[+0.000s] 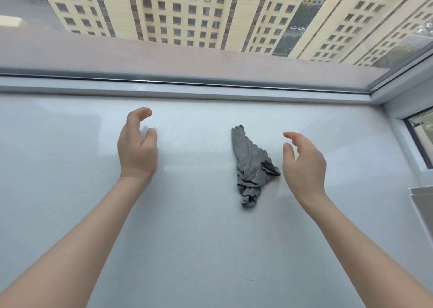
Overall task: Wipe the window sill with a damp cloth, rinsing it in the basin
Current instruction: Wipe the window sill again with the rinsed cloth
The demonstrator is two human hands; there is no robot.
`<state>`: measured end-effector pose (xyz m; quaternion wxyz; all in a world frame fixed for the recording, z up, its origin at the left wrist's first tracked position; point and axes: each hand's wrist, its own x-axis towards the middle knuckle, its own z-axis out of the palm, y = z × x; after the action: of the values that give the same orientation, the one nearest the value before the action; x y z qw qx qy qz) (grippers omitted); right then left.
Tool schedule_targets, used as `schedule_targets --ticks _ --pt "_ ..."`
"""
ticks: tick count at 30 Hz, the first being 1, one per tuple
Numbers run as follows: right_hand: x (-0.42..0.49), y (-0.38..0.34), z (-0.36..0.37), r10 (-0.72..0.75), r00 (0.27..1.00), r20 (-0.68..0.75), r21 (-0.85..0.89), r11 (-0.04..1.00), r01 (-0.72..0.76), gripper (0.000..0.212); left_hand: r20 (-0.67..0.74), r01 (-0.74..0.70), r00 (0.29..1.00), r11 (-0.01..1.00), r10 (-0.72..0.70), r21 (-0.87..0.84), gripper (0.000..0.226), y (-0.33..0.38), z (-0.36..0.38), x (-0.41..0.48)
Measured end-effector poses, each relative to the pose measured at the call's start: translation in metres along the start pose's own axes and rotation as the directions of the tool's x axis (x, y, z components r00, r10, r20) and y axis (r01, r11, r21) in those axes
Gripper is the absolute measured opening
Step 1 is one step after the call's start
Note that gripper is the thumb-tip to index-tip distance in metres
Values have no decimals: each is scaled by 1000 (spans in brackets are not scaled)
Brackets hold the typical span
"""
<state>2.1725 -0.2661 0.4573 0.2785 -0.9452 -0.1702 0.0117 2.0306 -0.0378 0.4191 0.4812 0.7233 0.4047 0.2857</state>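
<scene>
A crumpled grey cloth [251, 165] lies on the wide white window sill [187, 214], right of centre. My right hand [303, 165] hovers just to the right of the cloth, fingers loosely curved, holding nothing and not touching it. My left hand [137, 146] is held over the sill well to the left of the cloth, fingers relaxed and empty. No basin is in view.
The window frame rail [187, 85] runs along the far edge of the sill, with glass above it. At the right the frame turns a corner [398, 97] beside a side window [421, 139]. A panel edge [424, 204] sits at the right border.
</scene>
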Motion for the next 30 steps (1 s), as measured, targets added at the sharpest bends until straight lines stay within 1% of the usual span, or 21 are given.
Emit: schedule_targets --ticks 1,2,4,5,6,8,10,12,14,16,17,18,19,21,23,25,26,27,28,29,30 --pt "-7 -1 4 -108 994 -32 -24 994 108 29 8 -12 1000 1000 11 25 42 2 4 1" --pt "-13 -2 11 -186 982 17 -47 981 187 33 18 -24 1000 998 23 52 42 4 8 2" --pt "-23 -1 34 -285 931 228 -132 938 320 50 37 -63 998 991 59 122 44 7 16 2" --pt "-25 3 48 -325 893 311 -179 903 391 57 46 -92 995 983 85 161 44 8 20 1" --pt "-23 7 61 -364 858 363 -207 866 455 60 59 -125 992 973 116 195 43 9 26 0" --pt "-3 7 79 -432 809 398 -206 817 538 57 91 -195 980 949 177 247 42 9 39 -1" --pt "31 -6 90 -506 753 420 -180 767 616 56 94 -241 970 927 223 287 40 8 56 -2" --pt "66 -22 99 -550 714 432 -154 735 660 55 75 -266 964 909 256 321 36 8 76 -4" --pt "90 -27 106 -596 679 428 -129 703 699 48 64 -271 962 887 266 374 33 10 100 -8" --pt "102 -14 101 -619 654 434 -103 687 719 44 107 -302 952 824 287 479 31 11 119 -12" --pt "108 2 91 -615 665 423 -97 699 708 46 154 -345 937 778 312 525 31 11 126 -13" --pt "114 22 78 -593 701 396 -106 729 677 49 222 -406 914 730 340 550 32 13 131 -13" --pt "121 46 64 -549 752 365 -137 768 626 53 304 -474 881 686 363 553 34 15 137 -13" --pt "138 102 31 -400 874 275 -240 852 465 57 445 -587 807 617 389 524 38 22 149 -11" --pt "157 158 -6 -179 965 190 -337 912 235 55 510 -634 767 584 389 507 41 30 165 -11" --pt "169 184 -29 8 994 107 -390 920 35 50 525 -640 762 565 379 520 42 34 177 -13" --pt "170 182 -27 59 997 57 -384 923 -33 48 519 -640 764 554 383 533 42 34 180 -13" --pt "165 170 -20 70 998 10 -343 937 -62 46 514 -639 765 548 387 539 43 33 181 -13" --pt "153 152 -8 12 1000 -14 -304 953 -15 45 513 -640 765 545 389 541 43 31 181 -14" --pt "138 131 10 -131 991 -12 -264 956 123 44 513 -640 765 545 389 542 43 31 181 -14" --pt "119 110 29 -317 948 39 -234 919 317 42 510 -639 766 543 390 545 44 31 180 -13"
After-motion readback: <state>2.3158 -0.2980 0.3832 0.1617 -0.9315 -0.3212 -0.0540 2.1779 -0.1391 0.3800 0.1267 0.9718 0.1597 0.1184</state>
